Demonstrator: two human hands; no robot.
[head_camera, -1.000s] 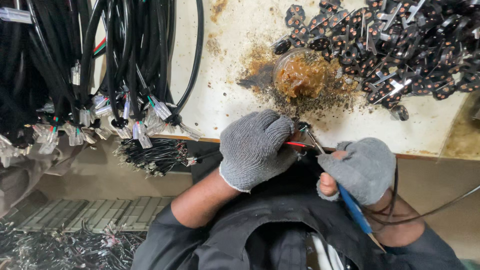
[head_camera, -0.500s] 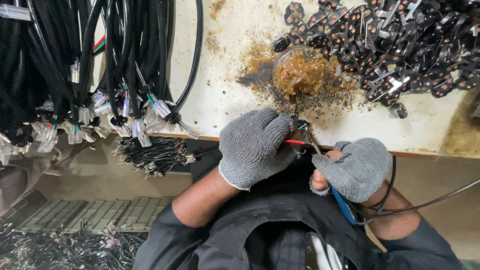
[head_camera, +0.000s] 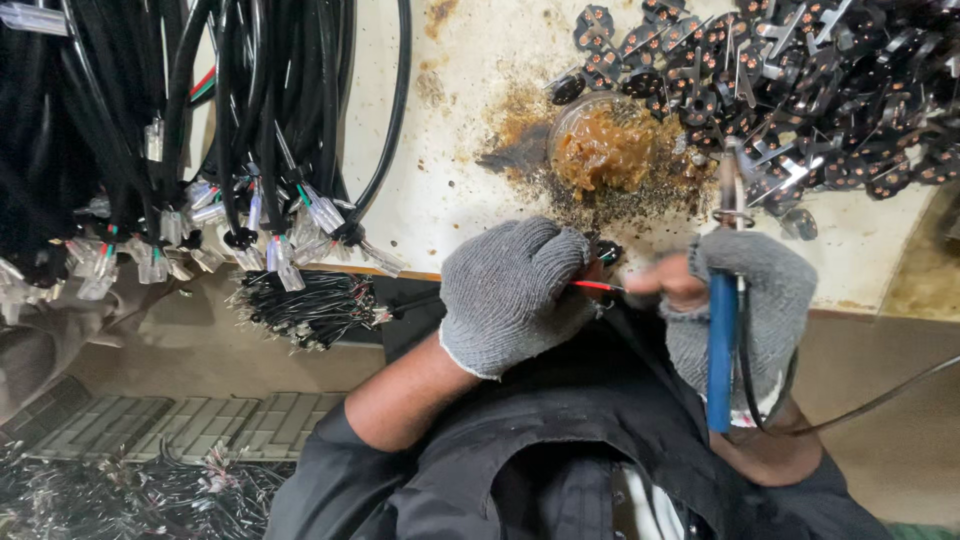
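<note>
My left hand (head_camera: 515, 292), in a grey knit glove, is closed around a small black plug part (head_camera: 606, 250) with a thin red wire (head_camera: 597, 286) sticking out to the right. My right hand (head_camera: 745, 295), in a fingerless grey glove, grips a blue-handled soldering iron (head_camera: 720, 345) held upright, its metal tip (head_camera: 727, 180) pointing up toward a round tin of brown flux paste (head_camera: 600, 150). The bare fingertips of the right hand pinch near the red wire's end. Both hands sit at the bench's front edge.
A pile of black plug inserts (head_camera: 800, 90) covers the bench's far right. Bundles of black cables with clear connectors (head_camera: 200, 180) lie at left. A bunch of stripped wire ends (head_camera: 300, 305) hangs over the bench edge (head_camera: 420, 275). The iron's cord (head_camera: 870, 400) trails right.
My right hand has swung the soldering iron from pointing down toward my lap to upright, tip toward the flux tin. My left hand has stayed in place on the plug part.
</note>
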